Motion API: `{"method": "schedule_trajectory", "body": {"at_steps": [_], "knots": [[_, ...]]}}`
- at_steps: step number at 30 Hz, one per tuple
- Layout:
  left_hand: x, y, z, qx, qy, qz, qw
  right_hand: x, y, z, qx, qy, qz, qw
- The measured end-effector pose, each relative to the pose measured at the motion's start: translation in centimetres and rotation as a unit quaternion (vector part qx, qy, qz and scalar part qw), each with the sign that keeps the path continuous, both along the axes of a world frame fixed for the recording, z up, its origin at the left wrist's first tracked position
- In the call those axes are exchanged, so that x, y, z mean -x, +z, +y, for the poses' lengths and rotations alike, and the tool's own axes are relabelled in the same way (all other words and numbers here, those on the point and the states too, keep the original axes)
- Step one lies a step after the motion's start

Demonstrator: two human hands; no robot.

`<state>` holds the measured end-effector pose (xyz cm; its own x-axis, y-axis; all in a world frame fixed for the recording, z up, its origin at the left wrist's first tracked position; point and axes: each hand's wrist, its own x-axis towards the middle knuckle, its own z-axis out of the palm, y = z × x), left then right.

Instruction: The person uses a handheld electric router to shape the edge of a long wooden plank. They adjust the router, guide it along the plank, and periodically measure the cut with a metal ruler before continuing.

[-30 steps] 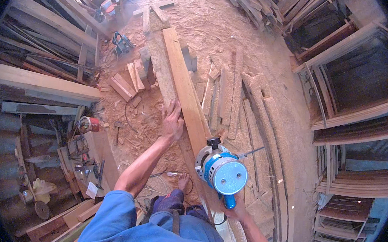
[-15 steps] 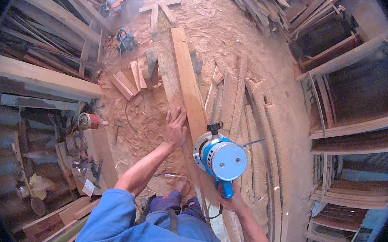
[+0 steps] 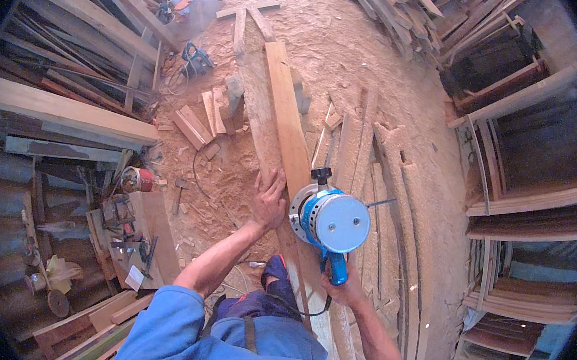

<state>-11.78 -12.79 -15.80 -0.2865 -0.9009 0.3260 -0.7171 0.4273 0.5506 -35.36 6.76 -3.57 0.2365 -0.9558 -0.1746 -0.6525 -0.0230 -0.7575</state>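
Observation:
A blue and silver wood router point(image 3: 341, 224) with a black knob sits on a long, smooth plank point(image 3: 287, 115). My right hand point(image 3: 349, 288) is wrapped round the router's blue handle, its fingers partly hidden behind it. My left hand point(image 3: 270, 199) lies with fingers stretched out at the plank's left edge, just left of the router. Beneath the plank runs a rougher, dusty beam point(image 3: 253, 98). The router's bit is hidden under its body. A dark cord point(image 3: 318, 313) curves below the handle.
Dusty long boards point(image 3: 403, 238) lie to the right. Cut blocks point(image 3: 193, 127), a hammer point(image 3: 179, 194) and a blue power tool point(image 3: 196, 59) are on the sawdust-covered floor at left. Racks of curved wooden pieces point(image 3: 533, 290) line the right side. Timber point(image 3: 68, 109) is stacked at left.
The view has shifted a little, so most things sit slightly further right. My left hand stays beside the router on the plank's edge, and my right hand keeps its hold on the handle.

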Motion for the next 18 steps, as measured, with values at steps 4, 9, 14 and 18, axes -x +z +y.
{"method": "schedule_trajectory", "body": {"at_steps": [4,9,14,18], "knots": [[0.2,0.1,0.0,-0.006,0.003,0.012,1.000,-0.4,0.1,-0.9,-0.120,-0.124,-0.157,0.972],[0.2,0.0,0.0,-0.009,0.005,0.030,0.999,-1.0,0.6,-3.1,-0.133,-0.139,-0.182,0.964],[0.0,0.3,-0.2,-0.013,-0.005,0.033,0.999,-1.6,0.8,-6.0,-0.088,-0.107,-0.162,0.977],[0.0,0.3,-0.3,-0.028,-0.005,0.051,0.998,-1.9,1.6,-7.7,-0.113,-0.130,-0.193,0.966]]}}
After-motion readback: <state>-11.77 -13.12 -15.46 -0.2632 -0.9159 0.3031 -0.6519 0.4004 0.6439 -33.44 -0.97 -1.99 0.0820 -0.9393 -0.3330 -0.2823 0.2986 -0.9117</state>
